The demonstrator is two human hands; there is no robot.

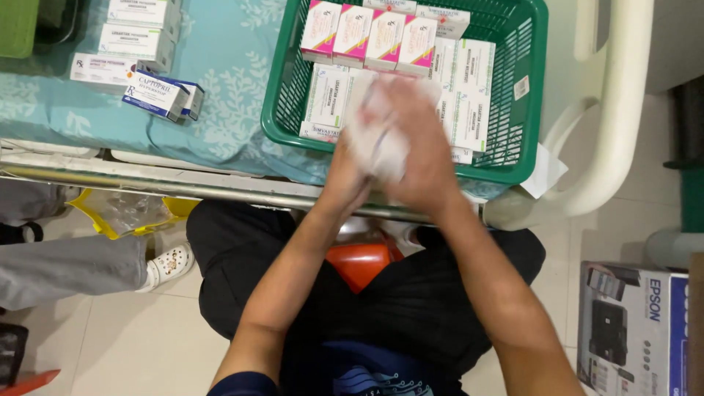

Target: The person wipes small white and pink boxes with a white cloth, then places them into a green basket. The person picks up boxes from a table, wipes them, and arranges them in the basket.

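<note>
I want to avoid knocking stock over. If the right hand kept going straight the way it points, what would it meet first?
Probably the white medicine boxes lying flat in the green plastic basket; the right hand is blurred, so depth is uncertain.

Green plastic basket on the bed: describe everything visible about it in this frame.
The green plastic basket is rectangular, with slotted lattice walls and a solid rolled rim. It sits upright on the pale blue patterned sheet, at the edge above a metal rail. Inside, pink-and-white cartons stand in a row at the far side, and white cartons lie flat. Both hands, left hand and right hand, reach over its near rim holding a blurred white item.
</note>
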